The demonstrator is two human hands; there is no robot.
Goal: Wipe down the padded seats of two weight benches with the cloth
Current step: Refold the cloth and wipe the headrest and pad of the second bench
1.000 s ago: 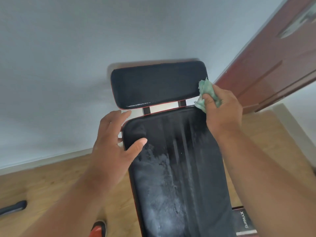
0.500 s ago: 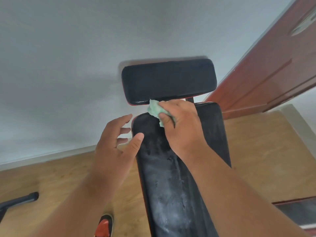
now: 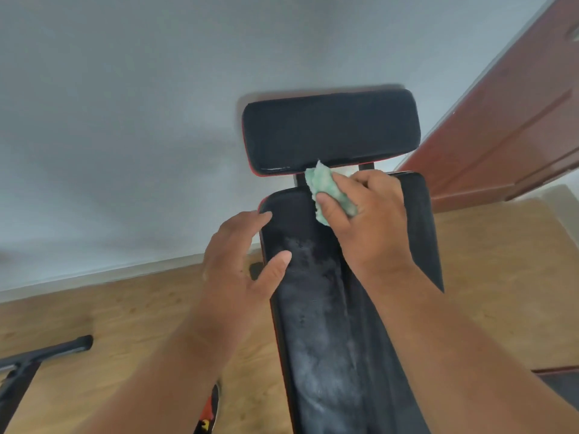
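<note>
Grip: right hand point(image 3: 369, 214) grasps the bunched green cloth point(image 3: 329, 191), thumb on the near side and fingers curled over the top, so a wad of it sticks out past the knuckles toward the headrest pad point(image 3: 330, 131).
Cloth position: pressed on the far end of the long padded seat point(image 3: 329, 324), just short of the gap between seat and headrest pad; its tip seems to touch the headrest's lower edge.
Left hand: left hand point(image 3: 238, 264) holds nothing, fingers relaxed and spread, thumb and fingertips resting on the left rim of the seat, which likely steadies the bench.
Surface state: pale, dusty smears run down the middle of the seat toward the camera; the right strip looks darker and cleaner, so I judge the wipe only partly done.
Stroke advice: pull the cloth in long, overlapping passes along the seat's length, with flat pressure from the palm rather than the fingertips alone.
Cloth advice: spread the wad wider so more fabric meets the pad, and turn it to a fresh face once it greys.
Risks: dust pushed into the gap or onto the red edge piping point(image 3: 250, 170); streaks left along the left rim under the bracing fingers.
Still to do: headrest pad edges, and the second bench, which I cannot identify for certain in this view.
</note>
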